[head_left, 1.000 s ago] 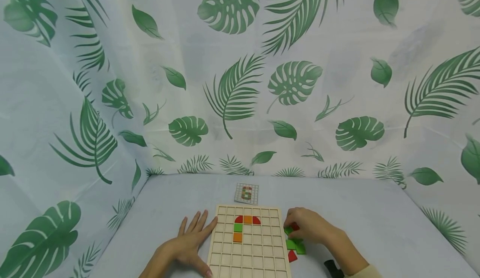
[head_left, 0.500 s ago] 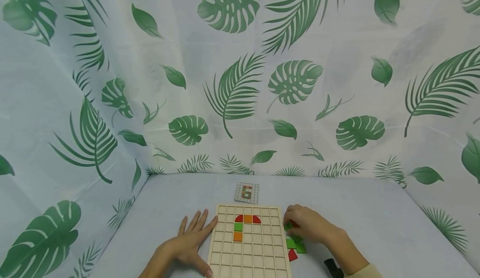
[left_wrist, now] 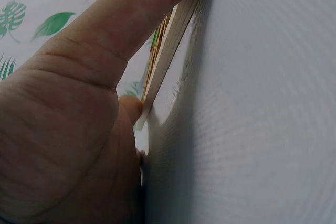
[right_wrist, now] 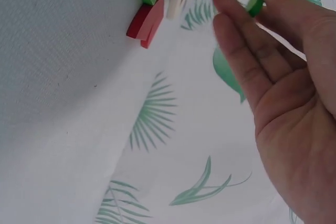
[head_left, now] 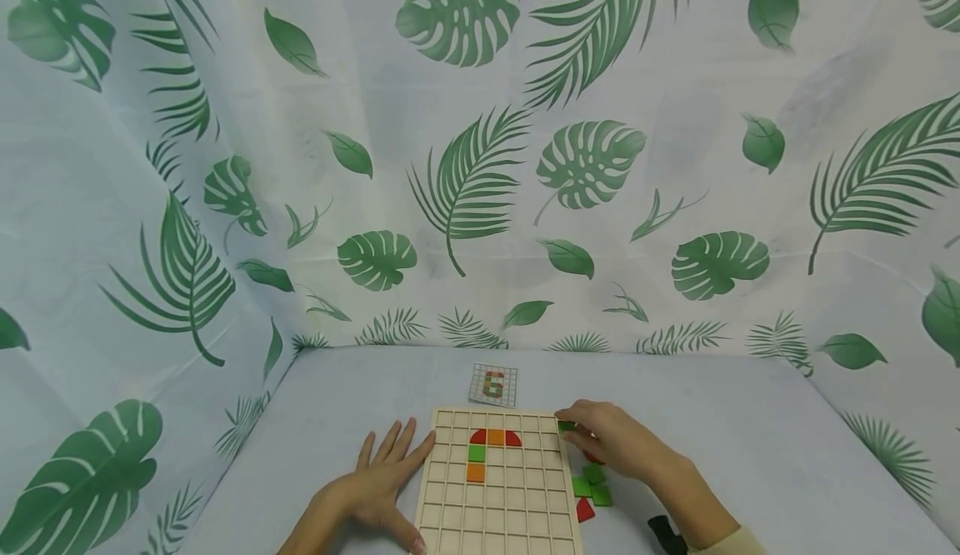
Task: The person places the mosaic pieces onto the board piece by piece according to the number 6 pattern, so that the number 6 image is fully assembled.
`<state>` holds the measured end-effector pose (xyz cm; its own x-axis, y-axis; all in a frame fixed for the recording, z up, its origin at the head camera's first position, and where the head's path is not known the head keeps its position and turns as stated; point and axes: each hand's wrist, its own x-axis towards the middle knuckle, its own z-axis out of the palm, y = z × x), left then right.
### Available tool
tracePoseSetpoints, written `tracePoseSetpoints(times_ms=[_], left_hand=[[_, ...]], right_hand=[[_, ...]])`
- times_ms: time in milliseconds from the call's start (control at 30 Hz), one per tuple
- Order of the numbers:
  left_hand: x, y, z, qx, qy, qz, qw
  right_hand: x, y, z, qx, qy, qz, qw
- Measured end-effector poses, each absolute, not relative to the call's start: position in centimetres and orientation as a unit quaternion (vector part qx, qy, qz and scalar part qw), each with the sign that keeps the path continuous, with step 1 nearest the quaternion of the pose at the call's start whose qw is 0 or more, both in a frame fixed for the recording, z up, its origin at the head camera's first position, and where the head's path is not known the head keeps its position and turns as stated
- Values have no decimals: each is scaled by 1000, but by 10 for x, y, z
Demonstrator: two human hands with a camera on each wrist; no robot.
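A wooden grid board (head_left: 517, 501) lies on the table, with red, orange and green tiles set in its upper cells. My left hand (head_left: 375, 488) has its fingers spread, and the thumb and index finger touch the board's left edge. In the left wrist view the thumb (left_wrist: 131, 14) lies against the board's side (left_wrist: 176, 35). Between the thumb and fingers of my right hand (head_left: 618, 438) is a green tile (head_left: 566, 426), held over the board's upper right edge. The right wrist view shows this green tile (right_wrist: 255, 3) partly covered by the fingertips.
Right of the board lie several loose tiles, among them green tiles (head_left: 582, 487) and a red tile (head_left: 585, 510). A small pattern card (head_left: 492, 385) lies beyond the board. Near the right forearm is a black object (head_left: 667, 534). Leaf-printed cloth (head_left: 480, 180) hangs behind.
My right hand has lifted a green tile from the loose tiles and moved it up and left to the board's edge. The left hand has stayed in place.
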<state>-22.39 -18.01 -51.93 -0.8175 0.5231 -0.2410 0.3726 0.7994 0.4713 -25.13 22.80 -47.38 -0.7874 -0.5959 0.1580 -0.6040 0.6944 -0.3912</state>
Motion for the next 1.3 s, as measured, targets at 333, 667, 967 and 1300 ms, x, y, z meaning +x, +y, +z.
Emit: tracePoseSetpoints(times_ms=[333,667,967,1300], left_hand=[[-223,-180,-518,239,930,208,185],[-222,-180,-516,241,929,210,185],[-222,-179,-515,239,930,209,187],[-223,-180,-517,243,930,206,183]], right_hand=[[-247,223,-468,315,-919,236,1],[-249,211,-471,353,-907,227,-4],[-249,182,-468,378,-900,218,4],[-252,153,-465,392,-892,224,-23]])
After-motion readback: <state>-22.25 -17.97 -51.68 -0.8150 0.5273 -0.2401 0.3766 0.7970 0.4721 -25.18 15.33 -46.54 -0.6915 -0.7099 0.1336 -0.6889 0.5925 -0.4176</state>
